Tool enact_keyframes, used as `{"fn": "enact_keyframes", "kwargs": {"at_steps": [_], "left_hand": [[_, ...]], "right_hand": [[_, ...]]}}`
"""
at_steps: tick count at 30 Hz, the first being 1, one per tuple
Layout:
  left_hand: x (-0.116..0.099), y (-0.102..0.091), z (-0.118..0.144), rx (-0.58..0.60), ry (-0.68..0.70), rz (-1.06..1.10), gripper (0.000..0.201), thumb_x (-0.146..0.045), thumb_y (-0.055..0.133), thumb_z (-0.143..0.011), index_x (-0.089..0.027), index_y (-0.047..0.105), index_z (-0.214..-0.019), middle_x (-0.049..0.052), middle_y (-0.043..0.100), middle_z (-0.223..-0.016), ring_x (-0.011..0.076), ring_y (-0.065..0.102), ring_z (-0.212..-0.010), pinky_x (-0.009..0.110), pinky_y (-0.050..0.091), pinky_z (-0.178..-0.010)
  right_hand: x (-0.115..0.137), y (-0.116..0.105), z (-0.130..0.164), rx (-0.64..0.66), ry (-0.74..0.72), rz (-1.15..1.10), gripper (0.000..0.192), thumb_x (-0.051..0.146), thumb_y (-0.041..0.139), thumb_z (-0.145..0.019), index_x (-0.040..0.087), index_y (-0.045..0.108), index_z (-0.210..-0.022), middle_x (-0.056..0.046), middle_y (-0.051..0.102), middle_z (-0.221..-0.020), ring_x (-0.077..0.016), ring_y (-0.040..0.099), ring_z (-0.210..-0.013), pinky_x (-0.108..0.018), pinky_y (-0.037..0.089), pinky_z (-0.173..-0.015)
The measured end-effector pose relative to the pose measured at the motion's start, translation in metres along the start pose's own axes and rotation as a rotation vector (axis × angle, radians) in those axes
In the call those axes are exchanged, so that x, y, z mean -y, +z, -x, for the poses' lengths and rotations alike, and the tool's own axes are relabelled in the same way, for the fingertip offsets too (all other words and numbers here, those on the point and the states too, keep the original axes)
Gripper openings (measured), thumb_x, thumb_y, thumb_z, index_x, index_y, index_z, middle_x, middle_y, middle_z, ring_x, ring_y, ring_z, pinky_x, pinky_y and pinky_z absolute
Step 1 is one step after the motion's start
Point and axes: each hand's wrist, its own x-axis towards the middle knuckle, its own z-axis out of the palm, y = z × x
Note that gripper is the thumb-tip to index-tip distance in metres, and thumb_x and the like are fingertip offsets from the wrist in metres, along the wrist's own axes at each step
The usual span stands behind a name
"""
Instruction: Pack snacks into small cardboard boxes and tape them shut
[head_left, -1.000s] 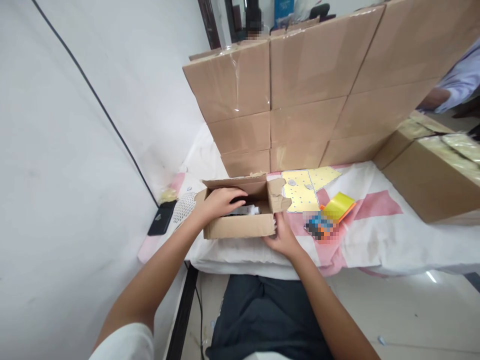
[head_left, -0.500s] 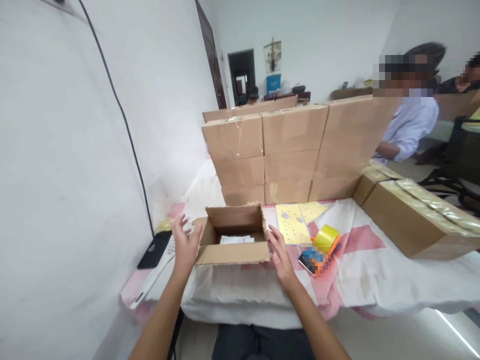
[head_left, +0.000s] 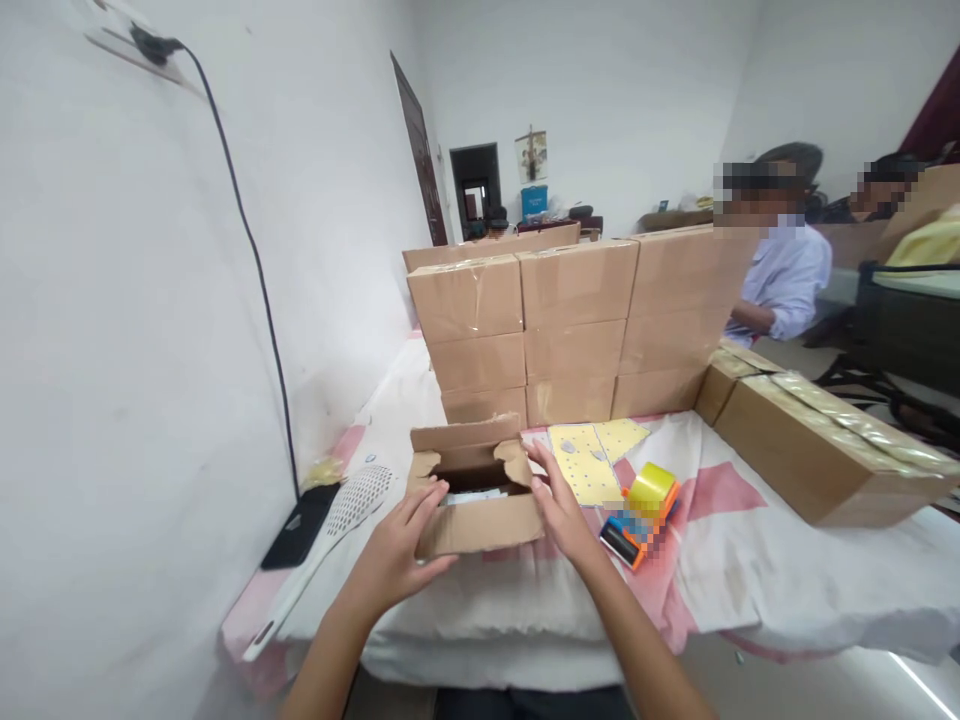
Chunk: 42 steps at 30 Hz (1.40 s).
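A small cardboard box [head_left: 484, 527] stands on the cloth-covered table in front of me, its top partly uncovered. Its two short side flaps are bent inward, while the long far flap [head_left: 465, 432] stands up and the near one leans outward. White contents [head_left: 474, 496] show inside, too shaded to name. My left hand [head_left: 405, 545] lies against the left end and near flap, fingers stretched and thumb apart. At the opposite end, the fingers of my right hand [head_left: 556, 500] are extended against the right side flap. Neither hand is closed around anything.
Stacked taped cartons [head_left: 577, 330] form a wall behind the box. Right of it lie an orange tape dispenser with yellow tape [head_left: 651, 490] and a yellow dotted sheet [head_left: 589, 460]. A white electric swatter [head_left: 360, 500] and black phone [head_left: 300, 525] are left. A long carton [head_left: 825, 450] stands right.
The box's side flaps have gone from upright to folded inward. My left hand has moved right and down onto the box. My right hand stays at the right end; the view has shifted slightly.
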Motion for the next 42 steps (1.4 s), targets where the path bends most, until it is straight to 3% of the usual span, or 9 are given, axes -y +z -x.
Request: {"fn": "enact_keyframes", "kwargs": {"at_steps": [6, 10, 16, 19, 24, 28, 32, 36, 42], "left_hand": [[0.006, 0.007, -0.007, -0.306, -0.280, 0.219, 0.049, -0.032, 0.057, -0.098, -0.026, 0.044, -0.144, 0.013, 0.065, -0.134, 0.0259, 0.069, -0.116, 0.044, 0.058, -0.098], [0.004, 0.020, -0.027, -0.466, -0.436, -0.138, 0.052, -0.041, 0.063, -0.093, -0.016, 0.054, -0.138, 0.021, 0.057, -0.143, 0.0381, 0.055, -0.132, 0.060, 0.044, -0.109], [-0.022, 0.049, -0.040, -0.154, -0.181, -0.236, 0.037, -0.042, 0.055, -0.099, -0.024, 0.065, -0.131, 0.012, 0.068, -0.136, 0.0325, 0.060, -0.128, 0.056, 0.037, -0.112], [-0.031, 0.058, -0.037, -0.162, -0.155, -0.256, 0.043, -0.045, 0.061, -0.095, -0.023, 0.066, -0.132, 0.012, 0.065, -0.140, 0.0354, 0.058, -0.130, 0.056, 0.040, -0.110], [-0.036, 0.056, -0.034, -0.156, -0.236, -0.272, 0.039, -0.044, 0.061, -0.095, -0.024, 0.069, -0.127, 0.012, 0.069, -0.128, 0.0349, 0.061, -0.119, 0.053, 0.044, -0.102], [-0.037, 0.053, -0.037, -0.093, -0.246, -0.268, 0.038, -0.044, 0.057, -0.097, -0.023, 0.069, -0.126, 0.011, 0.071, -0.122, 0.0330, 0.062, -0.114, 0.050, 0.044, -0.098], [-0.037, 0.055, -0.036, -0.124, -0.231, -0.293, 0.042, -0.045, 0.057, -0.097, -0.022, 0.066, -0.131, 0.014, 0.068, -0.128, 0.0355, 0.058, -0.120, 0.052, 0.040, -0.103], [-0.038, 0.057, -0.032, -0.196, -0.244, -0.316, 0.051, -0.048, 0.057, -0.097, -0.019, 0.063, -0.138, 0.018, 0.062, -0.137, 0.0393, 0.053, -0.127, 0.055, 0.038, -0.107], [-0.042, 0.055, -0.037, -0.172, -0.203, -0.285, 0.054, -0.038, 0.054, -0.098, -0.024, 0.051, -0.150, 0.014, 0.052, -0.155, 0.0362, 0.042, -0.145, 0.060, 0.018, -0.122]], "right_hand": [[0.008, 0.001, -0.038, 0.005, -0.032, -0.146, 0.076, 0.059, 0.046, -0.100, 0.034, 0.014, -0.165, -0.009, 0.054, -0.147, -0.0252, 0.050, -0.138, -0.050, 0.035, -0.119], [0.007, 0.001, -0.037, 0.068, -0.077, -0.088, 0.072, 0.056, 0.041, -0.103, 0.026, 0.019, -0.165, -0.007, 0.069, -0.109, -0.0258, 0.057, -0.127, -0.051, 0.036, -0.117], [-0.008, 0.003, -0.022, 0.036, -0.094, 0.058, 0.064, 0.051, 0.041, -0.104, 0.026, 0.028, -0.162, -0.009, 0.068, -0.126, -0.0266, 0.045, -0.144, -0.052, 0.028, -0.122], [0.000, 0.002, -0.010, 0.007, -0.111, 0.122, 0.062, 0.047, 0.042, -0.104, 0.028, 0.027, -0.161, -0.010, 0.061, -0.141, -0.0264, 0.048, -0.142, -0.052, 0.030, -0.122], [0.026, -0.045, 0.034, -0.510, -0.083, 0.331, 0.052, 0.043, 0.057, -0.096, 0.025, 0.050, -0.144, -0.011, 0.058, -0.140, -0.0293, 0.049, -0.138, -0.054, 0.034, -0.120], [0.019, -0.117, 0.054, -0.925, 0.207, 0.225, 0.058, 0.048, 0.072, -0.081, 0.020, 0.054, -0.128, -0.014, 0.061, -0.128, -0.0290, 0.062, -0.119, -0.050, 0.050, -0.105], [-0.004, -0.153, 0.046, -0.733, 0.438, 0.003, 0.068, 0.049, 0.085, -0.061, 0.021, 0.052, -0.112, -0.010, 0.070, -0.103, -0.0282, 0.071, -0.094, -0.043, 0.061, -0.081], [-0.019, -0.139, 0.036, -0.601, 0.439, -0.035, 0.084, 0.052, 0.088, -0.060, 0.023, 0.043, -0.125, -0.007, 0.073, -0.096, -0.0273, 0.074, -0.083, -0.039, 0.062, -0.069], [-0.028, -0.122, 0.036, -0.423, 0.361, 0.141, 0.052, 0.054, 0.078, -0.076, 0.016, 0.064, -0.108, -0.011, 0.076, -0.103, -0.0274, 0.074, -0.093, -0.039, 0.061, -0.078]]}}
